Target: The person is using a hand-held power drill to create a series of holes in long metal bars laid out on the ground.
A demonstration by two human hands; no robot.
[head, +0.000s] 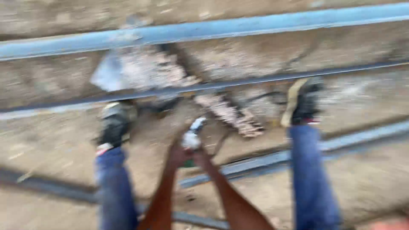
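The head view is heavily blurred. My left hand and my right hand meet in the middle of the frame, between my legs in blue trousers. Both are closed around a small whitish and blue object that sticks out from them; its kind cannot be made out. My feet in dark shoes rest on the dirt ground to either side.
Several blue-grey metal bars run across the dirt ground, one at the top, one through the middle, others lower down. A pale flat piece and a heap of rubble lie beyond my hands.
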